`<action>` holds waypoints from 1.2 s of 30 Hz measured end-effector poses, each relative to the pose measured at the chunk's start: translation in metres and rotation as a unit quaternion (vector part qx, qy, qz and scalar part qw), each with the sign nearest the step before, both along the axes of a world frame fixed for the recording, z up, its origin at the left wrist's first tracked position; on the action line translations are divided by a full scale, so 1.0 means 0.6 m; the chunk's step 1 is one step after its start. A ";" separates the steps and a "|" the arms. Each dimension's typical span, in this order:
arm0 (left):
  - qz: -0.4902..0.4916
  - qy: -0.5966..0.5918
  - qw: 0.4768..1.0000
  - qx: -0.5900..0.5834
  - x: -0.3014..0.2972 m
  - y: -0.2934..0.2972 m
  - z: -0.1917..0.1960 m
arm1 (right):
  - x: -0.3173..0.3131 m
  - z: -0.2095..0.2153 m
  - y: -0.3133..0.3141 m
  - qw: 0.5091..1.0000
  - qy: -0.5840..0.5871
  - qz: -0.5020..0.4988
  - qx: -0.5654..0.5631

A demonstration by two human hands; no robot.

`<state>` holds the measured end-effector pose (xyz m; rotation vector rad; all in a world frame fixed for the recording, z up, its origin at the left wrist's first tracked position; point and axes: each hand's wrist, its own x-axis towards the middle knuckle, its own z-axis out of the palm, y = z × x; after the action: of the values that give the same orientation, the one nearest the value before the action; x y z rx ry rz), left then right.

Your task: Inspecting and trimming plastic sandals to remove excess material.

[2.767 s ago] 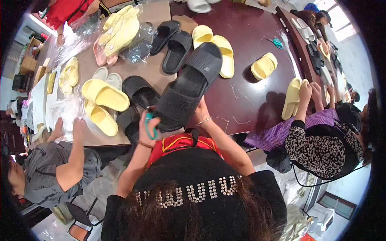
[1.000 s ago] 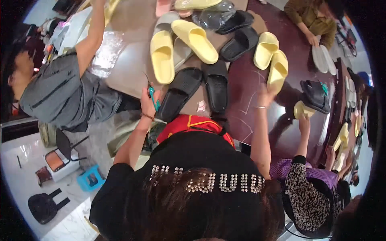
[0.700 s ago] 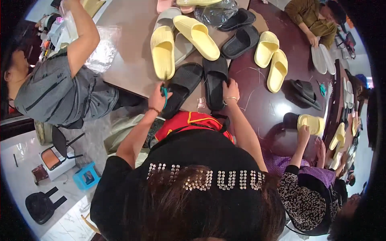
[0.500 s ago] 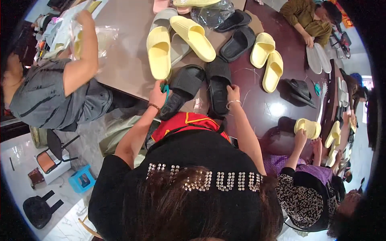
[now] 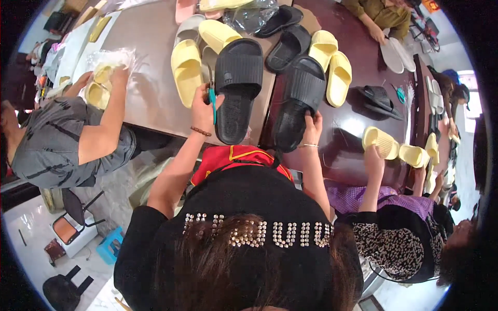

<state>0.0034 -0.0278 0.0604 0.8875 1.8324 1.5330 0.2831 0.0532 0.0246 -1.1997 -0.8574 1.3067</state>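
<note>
Left hand (image 5: 201,110) grips teal scissors (image 5: 212,98) beside one black slide (image 5: 234,116); right hand (image 5: 312,123) pinches its mate (image 5: 306,85), near the bench's (image 5: 155,111) front edge. Best keep blades (image 5: 209,74) off straps (image 5: 238,67).

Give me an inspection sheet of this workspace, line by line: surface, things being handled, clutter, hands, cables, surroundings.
Surface: tabletop, tan section on the left, glossy dark red section on the right.
Things handled: left black slipper, right black slipper, teal-handled scissors.
Clutter: yellow slippers, clear plastic, more black slippers, second scissors.
Hands: left hand holds the scissors and the left slipper's edge; right hand grips the other slipper's heel end.
Cables: nothing seen that is clearly a cable.
Surroundings: co-workers on both sides handling yellow slippers; blue stool and chair on the floor, left.
</note>
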 end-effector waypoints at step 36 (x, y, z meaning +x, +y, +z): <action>-0.090 0.126 0.974 -0.164 0.079 0.055 -0.110 | -0.116 -0.093 0.065 0.857 -0.469 0.211 -0.038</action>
<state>0.0505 0.0051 -0.0053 1.0880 2.0420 1.0049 0.2137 0.0925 -0.0310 -1.8158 -1.8676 1.0415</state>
